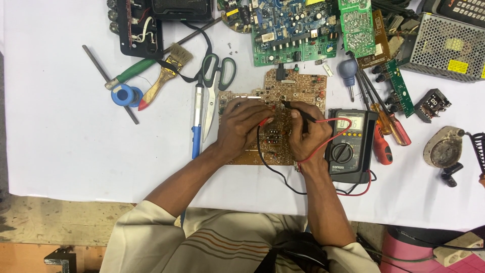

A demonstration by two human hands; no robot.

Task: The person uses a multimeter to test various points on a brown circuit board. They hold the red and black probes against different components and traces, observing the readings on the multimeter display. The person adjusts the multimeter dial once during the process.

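A brown circuit board lies on the white table in front of me. My left hand rests on the board and holds a red test probe with its tip down on the board. My right hand grips a black test probe, its tip touching the board near the red one. Red and black leads run from the probes to a dark multimeter lying just right of my right hand.
Scissors, a blue-handled tool, a brush, a solder reel lie left. Green boards sit behind. Screwdrivers, a perforated metal box and a soldering stand are right.
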